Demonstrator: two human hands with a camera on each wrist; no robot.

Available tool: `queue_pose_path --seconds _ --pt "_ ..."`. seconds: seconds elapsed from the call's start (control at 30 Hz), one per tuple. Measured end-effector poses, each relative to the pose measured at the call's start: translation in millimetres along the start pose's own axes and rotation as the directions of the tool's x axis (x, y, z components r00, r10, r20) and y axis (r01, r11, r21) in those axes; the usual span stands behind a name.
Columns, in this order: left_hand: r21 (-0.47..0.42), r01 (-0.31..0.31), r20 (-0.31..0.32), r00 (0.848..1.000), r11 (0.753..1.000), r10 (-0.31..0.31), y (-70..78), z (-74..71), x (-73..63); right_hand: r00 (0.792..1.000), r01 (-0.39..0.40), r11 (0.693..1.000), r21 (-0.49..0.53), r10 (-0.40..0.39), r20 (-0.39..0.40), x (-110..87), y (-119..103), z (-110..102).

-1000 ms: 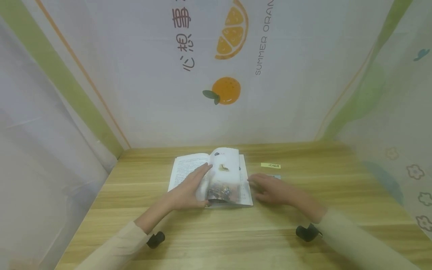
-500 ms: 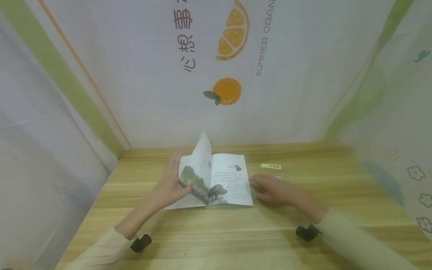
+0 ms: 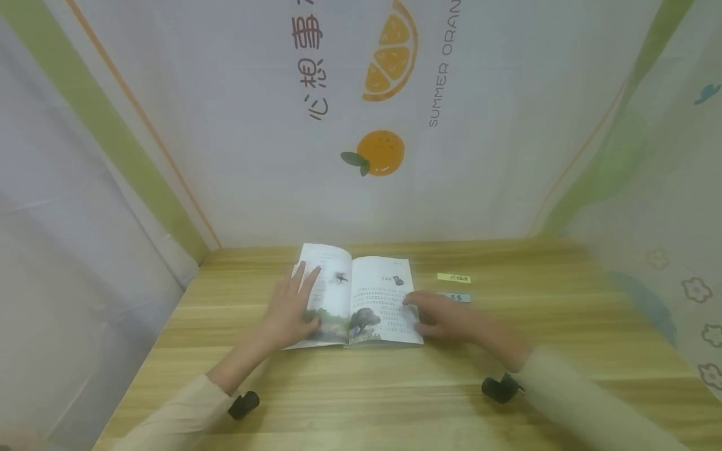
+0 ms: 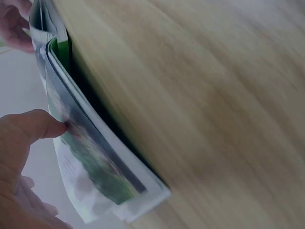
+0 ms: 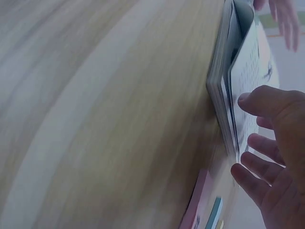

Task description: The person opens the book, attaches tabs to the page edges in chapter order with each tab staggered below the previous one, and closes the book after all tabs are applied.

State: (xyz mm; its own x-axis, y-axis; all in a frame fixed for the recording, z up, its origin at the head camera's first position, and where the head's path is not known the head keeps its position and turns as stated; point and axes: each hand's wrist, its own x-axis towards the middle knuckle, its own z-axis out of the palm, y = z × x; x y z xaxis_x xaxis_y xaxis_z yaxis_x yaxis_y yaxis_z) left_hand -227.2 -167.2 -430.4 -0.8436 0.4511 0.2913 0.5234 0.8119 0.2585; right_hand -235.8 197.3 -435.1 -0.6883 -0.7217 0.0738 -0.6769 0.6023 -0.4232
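Note:
An open book (image 3: 379, 297) lies on the wooden table, with a green landscape across the foot of both pages. My left hand (image 3: 284, 316) rests on the left page, fingers spread. In the left wrist view its thumb (image 4: 45, 125) touches the picture near the lower edge of that page (image 4: 71, 167). Over the outer edge of the right page is my right hand (image 3: 451, 316), fingers loosely bent. The right wrist view has its thumb (image 5: 259, 101) at the page edge (image 5: 243, 81), pinching nothing that I can see.
Right of the book lie a yellow paper strip (image 3: 454, 278) and a blue strip (image 3: 461, 298), both with handwriting. A pink strip (image 5: 198, 200) shows only in the right wrist view. A printed curtain (image 3: 271, 188) hangs behind the table (image 3: 372, 401).
A leaf of the book has been turned from right to left by my left hand, which now lies on it. My right hand has shifted slightly left onto the right page, uncovering more of the blue strip.

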Motion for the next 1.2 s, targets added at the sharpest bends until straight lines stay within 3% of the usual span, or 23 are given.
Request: queue_pose_path --seconds 0.17,0.27,0.43,0.57,0.73,1.07,1.2 --pt "-0.041 0.022 0.124 0.992 0.999 -0.017 14.1 12.2 5.6 1.0 -0.018 1.0 -0.006 0.018 0.017 7.6 -8 7" --pt "-0.088 -0.002 0.189 0.982 0.996 0.019 22.6 17.3 11.0 1.0 -0.003 1.0 -0.016 0.003 0.02 12.6 -16 11" --pt "-0.13 -0.071 0.297 0.949 0.989 0.107 34.5 22.3 18.1 0.997 0.055 0.997 -0.058 -0.051 0.065 20.5 -25 20" --pt "-0.135 -0.062 0.359 0.927 0.989 0.107 39.5 24.7 20.4 0.989 0.106 0.989 -0.107 -0.094 0.11 22.7 -26 24" --pt "-0.106 -0.07 0.382 0.918 0.992 0.106 41.6 28.2 20.7 0.989 0.089 0.988 -0.124 -0.073 0.132 20.9 -25 25" --pt "-0.093 -0.071 0.374 0.922 0.993 0.101 45.6 29.4 15.7 0.988 0.018 0.994 -0.108 -0.001 0.157 13.2 -35 23" --pt "-0.075 -0.087 0.371 0.922 0.993 0.109 46.7 30.6 10.2 0.988 0.03 0.991 -0.133 -0.009 0.155 8.9 -37 27"
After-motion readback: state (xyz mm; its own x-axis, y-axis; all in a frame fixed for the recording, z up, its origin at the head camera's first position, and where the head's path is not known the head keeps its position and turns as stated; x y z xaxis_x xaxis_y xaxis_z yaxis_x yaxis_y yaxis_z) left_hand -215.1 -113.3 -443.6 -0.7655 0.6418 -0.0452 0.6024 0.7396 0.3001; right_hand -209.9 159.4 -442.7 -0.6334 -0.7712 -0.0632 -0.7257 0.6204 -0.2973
